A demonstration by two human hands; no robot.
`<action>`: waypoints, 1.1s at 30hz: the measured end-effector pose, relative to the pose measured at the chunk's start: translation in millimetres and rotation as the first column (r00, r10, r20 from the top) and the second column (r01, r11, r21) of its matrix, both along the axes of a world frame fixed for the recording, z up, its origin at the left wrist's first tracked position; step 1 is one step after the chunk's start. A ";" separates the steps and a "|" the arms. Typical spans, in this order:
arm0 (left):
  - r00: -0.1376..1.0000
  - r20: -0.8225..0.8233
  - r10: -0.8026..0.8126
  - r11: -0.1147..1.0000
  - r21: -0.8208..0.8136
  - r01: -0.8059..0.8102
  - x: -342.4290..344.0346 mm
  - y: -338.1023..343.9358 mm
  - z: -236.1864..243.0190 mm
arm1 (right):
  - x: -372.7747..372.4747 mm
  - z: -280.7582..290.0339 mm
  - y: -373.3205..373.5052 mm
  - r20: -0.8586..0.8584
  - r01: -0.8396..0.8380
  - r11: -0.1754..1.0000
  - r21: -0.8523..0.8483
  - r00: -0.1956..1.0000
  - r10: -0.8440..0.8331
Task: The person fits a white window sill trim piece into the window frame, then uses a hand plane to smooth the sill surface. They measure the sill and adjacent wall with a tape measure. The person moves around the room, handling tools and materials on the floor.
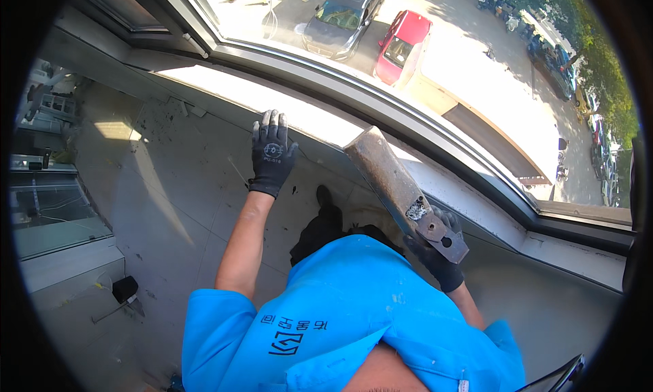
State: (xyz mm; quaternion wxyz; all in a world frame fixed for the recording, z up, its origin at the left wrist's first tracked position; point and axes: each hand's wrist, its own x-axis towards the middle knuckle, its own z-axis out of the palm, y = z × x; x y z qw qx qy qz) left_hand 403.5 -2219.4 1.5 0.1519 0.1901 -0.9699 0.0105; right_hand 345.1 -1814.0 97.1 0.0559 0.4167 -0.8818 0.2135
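My left hand [273,150] wears a dark grey glove with pale fingertips; its fingers are stretched out and lie at the inner edge of the white window sill [211,84]. My right hand [437,259], also gloved, grips the lower end of a long, worn, rusty metal bar [378,174], which has a steel plate with holes at that end. The bar slants up and left, its far end over the sill near the middle of the view. The fingers of my right hand are partly hidden behind the bar.
Above the sill runs a window frame [326,68] with a car park outside. Pale tiled floor [190,188] with scraps and debris lies below, around my feet. At the left are a glass-topped ledge [58,215] and a small black object [125,288] beside a metal tool.
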 end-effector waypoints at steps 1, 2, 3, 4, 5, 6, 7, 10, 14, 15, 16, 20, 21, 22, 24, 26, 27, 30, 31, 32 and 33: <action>1.000 0.011 -0.011 1.000 -0.015 0.011 -2.7 4.8 -1.8 | 5.5 -0.3 5.6 0.003 0.016 1.000 -0.011 1.000 -0.016; 0.999 0.028 -0.036 0.999 -0.024 0.037 -4.0 15.7 -3.6 | 13.9 -1.4 15.6 0.013 0.039 0.999 -0.017 0.999 -0.038; 0.997 0.045 -0.065 0.997 -0.032 0.066 -7.2 28.7 -5.6 | 22.0 -2.9 27.3 0.023 0.051 0.998 -0.034 0.998 -0.050; 0.993 0.063 -0.095 0.994 -0.041 0.098 -11.0 41.9 -7.3 | 28.1 -7.8 38.5 0.035 0.067 0.997 -0.045 0.997 -0.065; 0.988 0.113 -0.101 0.995 -0.001 0.102 -16.7 62.0 -4.4 | 37.2 -13.6 54.2 0.050 0.101 0.994 -0.044 0.994 -0.099; 0.984 0.109 -0.139 0.990 -0.005 0.141 -18.7 82.4 -6.8 | 44.8 -17.2 70.3 0.059 0.127 0.991 -0.045 0.991 -0.124; 0.978 0.105 -0.178 0.984 -0.008 0.180 -16.8 103.6 -10.0 | 55.2 -18.8 86.7 0.087 0.162 0.987 -0.021 0.983 -0.159; 0.949 0.106 -0.296 0.955 0.014 0.296 -28.0 160.1 -16.9 | 81.7 -18.8 125.9 0.140 0.253 0.967 0.026 0.957 -0.255; 0.879 0.114 -0.464 0.886 0.073 0.458 -42.1 237.1 -15.6 | 112.6 -24.9 173.9 0.142 0.355 0.934 0.052 0.923 -0.358; 0.851 0.126 -0.510 0.860 0.060 0.507 -47.0 254.6 -16.4 | 118.5 -30.3 181.3 0.136 0.378 0.925 0.050 0.915 -0.381; 0.821 0.139 -0.553 0.832 0.048 0.553 -51.6 272.6 -17.0 | 123.2 -33.5 189.0 0.132 0.402 0.914 0.059 0.904 -0.406; 0.654 0.031 -0.756 0.654 0.017 0.756 -63.1 343.0 -21.9 | 148.7 -42.2 227.9 0.118 0.466 0.883 0.062 0.875 -0.470; 0.521 -0.054 -0.852 0.507 0.167 0.846 -64.9 352.4 -20.6 | 153.7 -48.1 234.4 0.107 0.484 0.874 0.053 0.867 -0.487; 0.487 -0.032 -0.873 0.479 0.128 0.868 -65.3 356.3 -18.9 | 159.3 -57.0 239.3 0.072 0.493 0.870 0.029 0.867 -0.493; 0.402 0.015 -0.916 0.402 0.051 0.914 -72.2 354.5 -6.4 | 165.6 -69.7 246.9 0.002 0.523 0.852 -0.018 0.853 -0.523; 0.611 -0.055 -0.790 0.609 0.050 0.792 -88.6 325.5 4.2 | 173.7 -65.8 247.4 0.170 0.592 0.806 -0.010 0.795 -0.582; 0.672 -0.063 -0.738 0.672 0.024 0.740 -100.9 305.5 -0.1 | 178.0 -68.5 247.1 0.188 0.608 0.793 -0.039 0.784 -0.592; 0.648 -0.036 -0.761 0.647 0.032 0.761 -120.1 307.3 -0.1 | 185.9 -89.5 247.9 0.189 0.627 0.773 -0.095 0.774 -0.604; 0.554 -0.001 -0.832 0.552 0.085 0.829 -111.8 322.9 4.7 | 187.6 -93.1 248.6 0.167 0.628 0.772 -0.101 0.775 -0.609; 0.449 0.022 -0.893 0.447 0.135 0.884 -104.6 336.1 10.2 | 186.7 -94.8 250.0 0.135 0.629 0.770 -0.108 0.776 -0.615; 0.476 -0.064 -0.877 0.457 0.193 0.868 -97.3 343.5 11.8 | 184.6 -89.2 249.9 0.177 0.644 0.755 -0.126 0.763 -0.622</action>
